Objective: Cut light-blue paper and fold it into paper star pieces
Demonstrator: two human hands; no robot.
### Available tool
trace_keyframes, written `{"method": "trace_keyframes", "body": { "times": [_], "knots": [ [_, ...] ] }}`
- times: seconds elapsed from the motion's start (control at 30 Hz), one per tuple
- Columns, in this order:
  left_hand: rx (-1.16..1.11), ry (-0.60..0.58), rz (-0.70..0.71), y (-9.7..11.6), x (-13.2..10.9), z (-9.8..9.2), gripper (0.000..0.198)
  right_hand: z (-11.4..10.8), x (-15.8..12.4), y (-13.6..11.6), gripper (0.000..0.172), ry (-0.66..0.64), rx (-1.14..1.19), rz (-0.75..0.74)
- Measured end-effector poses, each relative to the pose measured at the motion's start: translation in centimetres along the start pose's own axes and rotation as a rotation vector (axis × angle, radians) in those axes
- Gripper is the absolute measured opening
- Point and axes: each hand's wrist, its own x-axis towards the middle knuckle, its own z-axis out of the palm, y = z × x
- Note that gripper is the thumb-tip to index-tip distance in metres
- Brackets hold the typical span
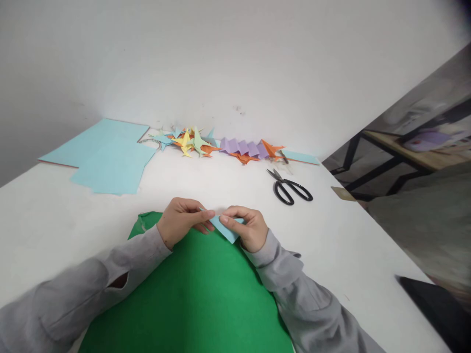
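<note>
A small folded piece of light blue paper is pinched between my two hands, above a green cloth-like surface at the table's near side. My left hand grips the paper's left end between thumb and fingers. On the other end, my right hand presses its thumb on the top edge, with the fingers behind. A pointed corner of the paper hangs down between the hands. Part of the paper is hidden by my fingers.
Black-handled scissors lie right of centre on the white table. Light blue sheets are at the back left. Folded paper cranes and a purple pleated paper line the wall. A dark object sits at the right edge.
</note>
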Motion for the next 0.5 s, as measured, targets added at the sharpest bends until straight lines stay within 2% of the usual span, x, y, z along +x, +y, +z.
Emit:
{"method": "trace_keyframes", "body": {
  "times": [0.27,0.5],
  "knots": [
    [-0.003,0.034,-0.025,0.15,-0.19,0.15,0.034,0.2,0.07,-0.49,0.017,0.022,0.058,0.052],
    [-0.083,0.026,-0.065,0.26,0.04,0.08,0.052,0.24,-0.16,-0.32,0.016,0.054,0.019,0.008]
  ]
}}
